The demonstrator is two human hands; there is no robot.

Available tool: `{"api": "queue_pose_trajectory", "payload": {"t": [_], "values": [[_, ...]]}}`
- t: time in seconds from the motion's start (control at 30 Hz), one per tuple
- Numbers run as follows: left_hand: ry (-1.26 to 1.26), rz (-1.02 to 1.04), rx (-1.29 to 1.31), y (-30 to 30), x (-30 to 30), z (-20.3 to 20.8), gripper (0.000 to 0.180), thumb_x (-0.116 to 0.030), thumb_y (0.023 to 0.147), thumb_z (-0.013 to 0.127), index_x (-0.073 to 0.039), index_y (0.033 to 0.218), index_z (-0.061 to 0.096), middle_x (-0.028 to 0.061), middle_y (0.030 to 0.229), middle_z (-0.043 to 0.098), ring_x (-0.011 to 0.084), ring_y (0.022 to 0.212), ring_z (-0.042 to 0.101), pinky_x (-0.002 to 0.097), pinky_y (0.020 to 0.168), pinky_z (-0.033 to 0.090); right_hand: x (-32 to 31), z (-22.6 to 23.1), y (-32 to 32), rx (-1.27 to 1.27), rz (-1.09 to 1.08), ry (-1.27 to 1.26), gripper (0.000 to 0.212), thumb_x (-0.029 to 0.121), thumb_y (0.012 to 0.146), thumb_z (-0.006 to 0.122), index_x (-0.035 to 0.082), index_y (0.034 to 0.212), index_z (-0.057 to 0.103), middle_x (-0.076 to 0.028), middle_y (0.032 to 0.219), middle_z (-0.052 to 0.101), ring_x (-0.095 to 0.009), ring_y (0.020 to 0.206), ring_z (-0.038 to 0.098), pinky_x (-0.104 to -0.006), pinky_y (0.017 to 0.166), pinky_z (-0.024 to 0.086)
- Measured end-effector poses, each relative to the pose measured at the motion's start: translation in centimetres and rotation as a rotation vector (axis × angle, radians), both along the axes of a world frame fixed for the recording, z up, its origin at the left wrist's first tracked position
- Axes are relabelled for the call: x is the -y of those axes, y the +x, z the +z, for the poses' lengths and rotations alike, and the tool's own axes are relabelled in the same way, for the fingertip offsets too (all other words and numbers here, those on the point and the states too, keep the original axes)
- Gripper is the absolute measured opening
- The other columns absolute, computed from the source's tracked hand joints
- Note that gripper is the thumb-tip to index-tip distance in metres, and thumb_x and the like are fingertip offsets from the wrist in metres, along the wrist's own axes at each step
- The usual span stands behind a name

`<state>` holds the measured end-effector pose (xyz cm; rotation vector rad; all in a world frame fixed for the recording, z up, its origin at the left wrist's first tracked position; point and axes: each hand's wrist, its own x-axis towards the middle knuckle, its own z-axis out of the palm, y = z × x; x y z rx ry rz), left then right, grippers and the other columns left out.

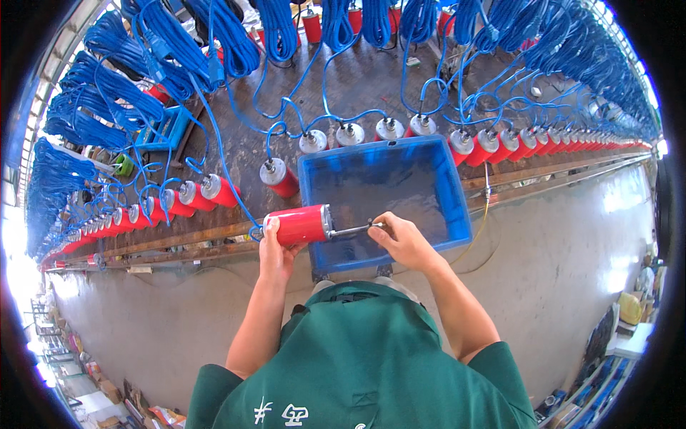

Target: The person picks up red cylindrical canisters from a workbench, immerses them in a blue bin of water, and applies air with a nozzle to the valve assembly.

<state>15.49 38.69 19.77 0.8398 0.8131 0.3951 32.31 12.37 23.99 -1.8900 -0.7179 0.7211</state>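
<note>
One blue crate (pixel 450 186), two hands, one held red motor (pixel 300 224), many benched motors (pixel 279 176)

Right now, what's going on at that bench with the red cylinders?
A person in a green top holds a red cylindrical motor sideways over an empty blue plastic crate. The left hand grips the red body; the right hand pinches the metal shaft sticking out of its end. More red motors line the bench beyond, each wired to blue cables hanging in bundles.

Blue bin (pixel 457 193) seemingly empty beneath hands
</note>
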Motion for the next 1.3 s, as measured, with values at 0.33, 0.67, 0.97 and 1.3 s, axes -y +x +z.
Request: {"api": "queue_pose_trajectory", "payload": {"t": [0.33,0.67,0.97,1.3], "values": [[0.009,0.011,0.017,-0.1,0.3,-0.2,0.058,-0.053,0.102,0.066,-0.006,0.135,0.061,0.0145,0.123,0.075,0.0302,0.107,0.076,0.0456,0.089,0.064,-1.9,-1.6,-0.2,-0.462,-0.237,0.168,0.031,0.028,0.108,0.069,0.002,0.121,0.056,-0.008,0.087,0.068,-0.013,0.067,0.066,-0.0283,0.058,0.052],[0.006,0.053,-0.001,0.3,0.1,-0.3,0.057,-0.053,0.102,0.066,-0.005,0.132,0.061,0.0130,0.119,0.075,0.0285,0.099,0.076,0.0427,0.081,0.064,-0.7,-1.0,1.6,-0.505,0.021,0.152,0.035,0.033,0.102,0.079,0.001,0.112,0.068,-0.003,0.083,0.070,-0.010,0.070,0.064,-0.0284,0.062,0.052],[0.063,-0.014,0.002,-0.1,-0.6,-1.2,0.060,-0.057,0.099,0.068,-0.009,0.134,0.059,0.0124,0.123,0.072,0.0296,0.106,0.073,0.0452,0.086,0.062,-1.5,-0.2,1.0,0.296,0.047,0.068,0.043,0.046,0.104,0.068,0.004,0.109,0.073,-0.014,0.104,0.077,-0.042,0.097,0.071,-0.0528,0.087,0.057],[0.051,-0.019,0.018,0.3,0.0,-0.8,0.060,-0.060,0.098,0.067,-0.015,0.136,0.057,0.0108,0.123,0.073,0.0292,0.105,0.074,0.0448,0.086,0.062,-3.2,-2.4,1.0,-0.495,-0.121,0.075,0.043,0.039,0.112,0.058,-0.001,0.119,0.070,-0.007,0.077,0.069,-0.013,0.061,0.065,-0.0310,0.058,0.054]]}}
